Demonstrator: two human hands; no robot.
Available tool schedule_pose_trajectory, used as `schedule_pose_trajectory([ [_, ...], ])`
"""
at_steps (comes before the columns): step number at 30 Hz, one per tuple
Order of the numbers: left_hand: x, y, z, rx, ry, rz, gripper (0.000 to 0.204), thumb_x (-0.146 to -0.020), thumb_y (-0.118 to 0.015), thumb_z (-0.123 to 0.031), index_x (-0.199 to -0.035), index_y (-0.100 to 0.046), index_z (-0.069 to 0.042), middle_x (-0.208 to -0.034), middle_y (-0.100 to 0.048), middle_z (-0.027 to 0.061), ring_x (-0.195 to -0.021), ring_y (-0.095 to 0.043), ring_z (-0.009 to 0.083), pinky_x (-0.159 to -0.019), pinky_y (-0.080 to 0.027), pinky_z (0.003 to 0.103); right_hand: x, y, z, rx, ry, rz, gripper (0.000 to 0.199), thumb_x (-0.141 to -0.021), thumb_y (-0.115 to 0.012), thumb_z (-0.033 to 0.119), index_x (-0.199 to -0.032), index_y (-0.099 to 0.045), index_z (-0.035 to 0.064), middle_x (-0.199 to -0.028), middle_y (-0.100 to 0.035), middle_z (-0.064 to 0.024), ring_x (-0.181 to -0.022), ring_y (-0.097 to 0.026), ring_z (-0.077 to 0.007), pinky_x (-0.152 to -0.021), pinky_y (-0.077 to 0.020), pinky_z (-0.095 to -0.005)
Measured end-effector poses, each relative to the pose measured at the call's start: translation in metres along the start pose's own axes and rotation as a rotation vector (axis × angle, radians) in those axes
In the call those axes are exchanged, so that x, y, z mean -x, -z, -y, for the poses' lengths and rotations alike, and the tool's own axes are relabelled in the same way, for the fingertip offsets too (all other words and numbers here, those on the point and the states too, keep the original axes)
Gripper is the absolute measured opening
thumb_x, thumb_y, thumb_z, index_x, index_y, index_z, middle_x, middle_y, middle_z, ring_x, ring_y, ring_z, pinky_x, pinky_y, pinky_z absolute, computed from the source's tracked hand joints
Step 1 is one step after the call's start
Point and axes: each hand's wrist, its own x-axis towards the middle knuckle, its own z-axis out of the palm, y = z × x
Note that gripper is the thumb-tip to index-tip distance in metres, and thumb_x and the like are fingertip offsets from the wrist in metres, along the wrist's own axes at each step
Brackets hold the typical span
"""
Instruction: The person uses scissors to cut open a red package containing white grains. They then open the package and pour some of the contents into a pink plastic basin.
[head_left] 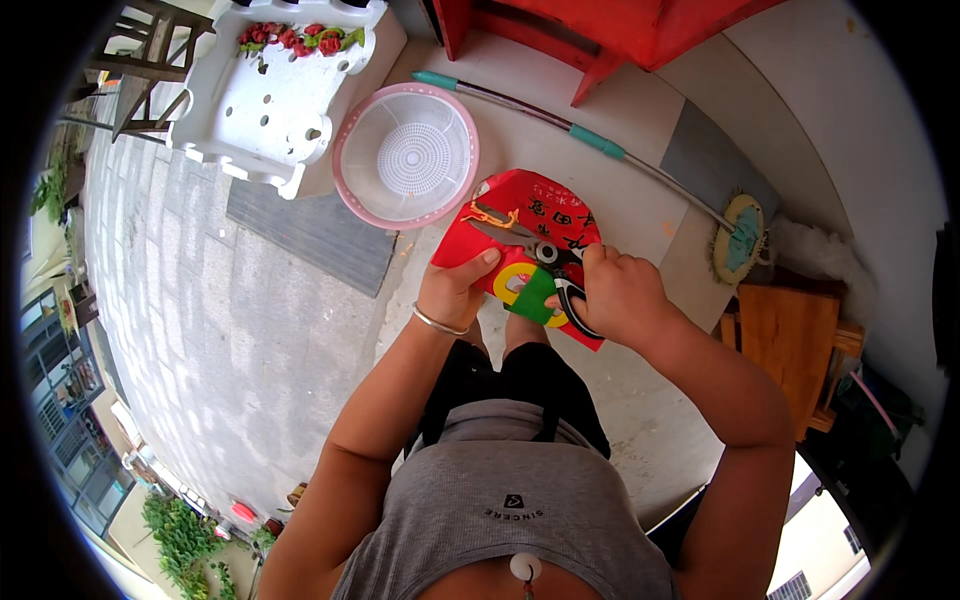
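Observation:
My left hand (455,290), a bracelet on its wrist, grips the left side of a red printed bag (540,200), thumb on top. The bag has a yellow and green patch low on its front. Across it lie scissors (546,252) with dark, short blades and black-and-white handles. My right hand (622,295) is closed around the handles, fingers partly hidden. The blades point up and left, near an orange string (492,214) on the bag; I cannot tell whether they touch it.
A pink-rimmed white basket (352,190) stands beyond the bag. Left of it is a white foam box (225,110) with red and green pieces inside. A mop (597,140) lies behind at right. A red piece of furniture (640,25) stands at the back, a wooden stool (790,340) at right.

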Motion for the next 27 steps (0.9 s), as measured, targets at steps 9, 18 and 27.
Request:
schedule_pose_trajectory([
  [9,-0.010,0.014,-0.013,-0.045,-0.099,-0.136,0.013,-0.092,-0.056,-0.004,-0.098,-0.064,0.005,-0.100,-0.068,0.0131,-0.090,-0.065,0.0198,-0.084,-0.053,0.033,0.001,-0.002,0.000,-0.041,-0.002,-0.039,0.067,-0.070,-0.076,0.056,-0.087,-0.051,-0.0045,-0.072,-0.062,-0.0161,-0.067,-0.066,-0.0317,-0.058,-0.0527,-0.0400],
  [18,-0.008,0.009,-0.016,-0.046,-0.070,-0.110,0.012,-0.094,-0.052,-0.002,-0.096,-0.063,0.003,-0.097,-0.067,0.0112,-0.088,-0.065,0.0184,-0.083,-0.053,0.031,-0.018,0.018,0.015,-0.081,-0.059,0.130,0.074,-0.068,-0.075,0.062,-0.089,-0.051,-0.0040,-0.075,-0.063,-0.0169,-0.074,-0.067,-0.0324,-0.064,-0.0527,-0.0403],
  [27,-0.012,0.020,-0.014,-0.035,-0.088,-0.033,0.012,-0.095,-0.052,-0.003,-0.098,-0.063,0.002,-0.097,-0.067,0.0092,-0.089,-0.064,0.0168,-0.083,-0.053,0.030,-0.014,0.015,0.015,-0.045,0.000,0.084,0.072,-0.072,-0.069,0.065,-0.087,-0.052,-0.0032,-0.067,-0.063,-0.0151,-0.064,-0.066,-0.0331,-0.059,-0.0515,-0.0415],
])
